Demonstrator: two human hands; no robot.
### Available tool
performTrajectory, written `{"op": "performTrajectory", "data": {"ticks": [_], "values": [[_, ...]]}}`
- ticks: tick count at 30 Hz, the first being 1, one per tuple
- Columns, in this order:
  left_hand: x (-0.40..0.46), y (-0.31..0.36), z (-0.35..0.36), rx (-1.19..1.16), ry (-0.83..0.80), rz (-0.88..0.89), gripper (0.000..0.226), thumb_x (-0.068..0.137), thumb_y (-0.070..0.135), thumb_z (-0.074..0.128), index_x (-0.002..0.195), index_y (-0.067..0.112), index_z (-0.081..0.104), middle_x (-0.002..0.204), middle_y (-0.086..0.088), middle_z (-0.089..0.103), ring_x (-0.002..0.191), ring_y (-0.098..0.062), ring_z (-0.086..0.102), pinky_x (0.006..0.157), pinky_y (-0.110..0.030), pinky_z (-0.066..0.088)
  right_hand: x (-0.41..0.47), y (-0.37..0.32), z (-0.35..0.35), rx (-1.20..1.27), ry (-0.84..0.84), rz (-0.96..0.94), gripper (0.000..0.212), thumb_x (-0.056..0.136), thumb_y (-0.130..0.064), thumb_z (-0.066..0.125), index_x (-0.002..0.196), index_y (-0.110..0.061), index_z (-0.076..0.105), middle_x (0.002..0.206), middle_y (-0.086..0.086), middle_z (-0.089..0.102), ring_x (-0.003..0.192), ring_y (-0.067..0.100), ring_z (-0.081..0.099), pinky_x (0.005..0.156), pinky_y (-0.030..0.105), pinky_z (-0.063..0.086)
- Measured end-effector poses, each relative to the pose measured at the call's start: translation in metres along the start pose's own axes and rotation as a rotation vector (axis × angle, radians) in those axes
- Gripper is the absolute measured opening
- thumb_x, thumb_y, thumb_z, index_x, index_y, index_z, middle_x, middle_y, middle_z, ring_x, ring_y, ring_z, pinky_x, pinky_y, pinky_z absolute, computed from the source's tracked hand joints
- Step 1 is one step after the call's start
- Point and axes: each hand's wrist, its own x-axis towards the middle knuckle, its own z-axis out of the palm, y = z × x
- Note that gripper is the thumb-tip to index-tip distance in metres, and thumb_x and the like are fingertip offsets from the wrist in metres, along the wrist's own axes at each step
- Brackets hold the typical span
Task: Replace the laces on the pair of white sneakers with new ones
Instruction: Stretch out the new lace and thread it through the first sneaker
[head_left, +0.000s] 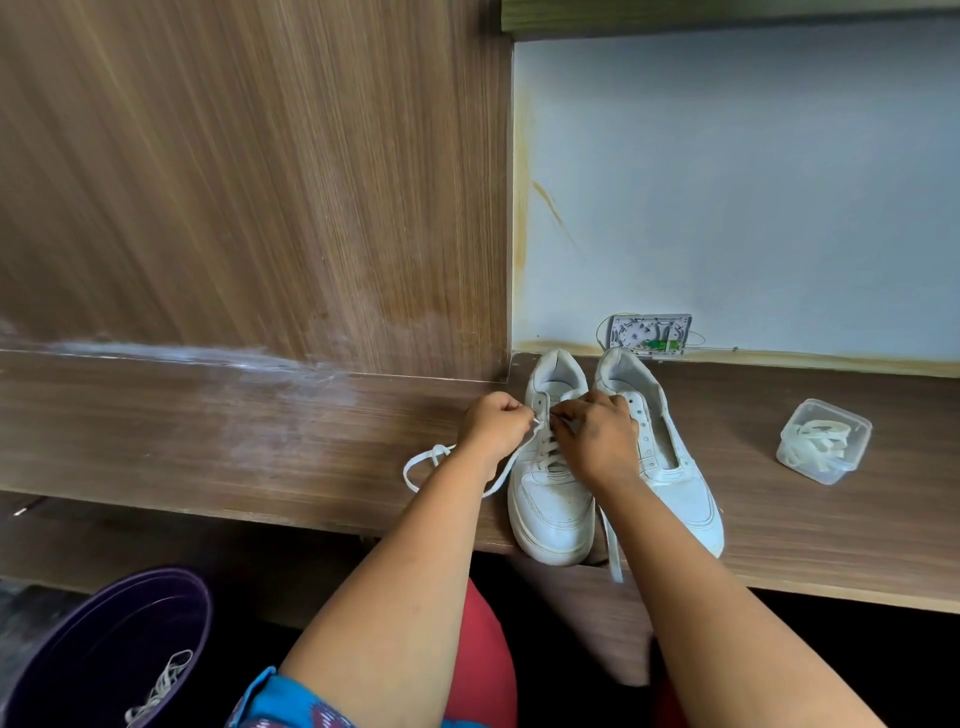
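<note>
Head view, and we're mid-lacing on the left sneaker (553, 488), standing toe toward us at the front edge of the wooden shelf (260, 441), touching its partner, the right sneaker (670, 457). Left hand (493, 423) is curled tight, pinching the lace (431, 460) just beside the upper eyelets; the slack loops out across the shelf to the left. Right hand (597, 436) is over the tongue, fingers curled down onto the lace by the top holes, looks like a pinch, though its fingertips are partly hidden, so I can't be sure what exactly it grips. Crossings already run up the lower eyelets, and another lace end trails off the shelf edge between the shoes. So my read: the new lace is going through the upper rows of this shoe. The right sneaker shows bare eyelets, no lace, so it's waiting its turn. Next move calls for feeding the tip cleanly through the next hole and pulling both sides even. Containers now: the clear plastic box (823, 441), well apart on the right, open, holds a coiled white lace. Down at lower left, the dark purple bin (67, 649) has a tangle of lace in it, probably the old ones.
</note>
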Motion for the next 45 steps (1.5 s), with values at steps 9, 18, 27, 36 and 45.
{"op": "performTrajectory", "data": {"ticks": [9,18,27,36,45], "values": [[0.008,-0.008,0.005,-0.001,0.016,0.038,0.015,0.08,0.013,0.068,0.07,0.021,0.06,0.082,-0.005,0.07,0.086,-0.029,0.069,0.084,-0.049,0.056,-0.002,-0.001,0.002,0.259,0.195,-0.006,0.017,0.094,-0.01,0.048,0.084,0.002,0.055,0.097,0.02,0.048,0.069,0.028,0.044,0.065,0.032,0.035],[0.0,-0.004,0.009,-0.109,-0.02,0.034,0.014,0.081,0.018,0.074,0.072,0.018,0.064,0.083,-0.009,0.072,0.085,-0.029,0.071,0.082,-0.048,0.058,0.0,-0.003,0.002,0.481,0.354,0.219,0.021,0.098,-0.011,0.04,0.093,0.003,0.054,0.076,0.013,0.053,0.068,0.026,0.044,0.058,0.03,0.02],[-0.015,0.006,0.015,-0.367,-0.025,-0.125,0.027,0.085,0.023,0.07,0.062,0.011,0.062,0.073,-0.014,0.069,0.072,-0.023,0.063,0.071,-0.035,0.052,-0.02,-0.013,0.009,0.306,0.203,-0.092,0.022,0.078,-0.029,0.058,0.086,-0.017,0.076,0.077,0.003,0.063,0.077,0.025,0.06,0.065,0.03,0.048],[-0.015,0.01,0.004,-0.241,-0.085,-0.246,0.014,0.094,0.012,0.04,0.086,0.014,0.051,0.078,-0.004,0.051,0.059,-0.012,0.043,0.056,-0.024,0.034,-0.005,0.002,0.005,0.307,0.149,-0.029,0.02,0.09,-0.02,0.063,0.103,-0.011,0.074,0.095,0.009,0.059,0.084,0.026,0.062,0.078,0.027,0.047],[-0.012,0.002,0.007,0.101,-0.002,0.013,0.044,0.096,0.05,0.044,0.093,0.01,0.061,0.1,-0.008,0.066,0.095,-0.025,0.059,0.088,-0.04,0.047,0.005,0.004,0.017,0.255,0.029,0.06,0.019,0.086,-0.022,0.067,0.095,-0.006,0.073,0.095,0.014,0.061,0.09,0.03,0.059,0.085,0.036,0.047]]}}
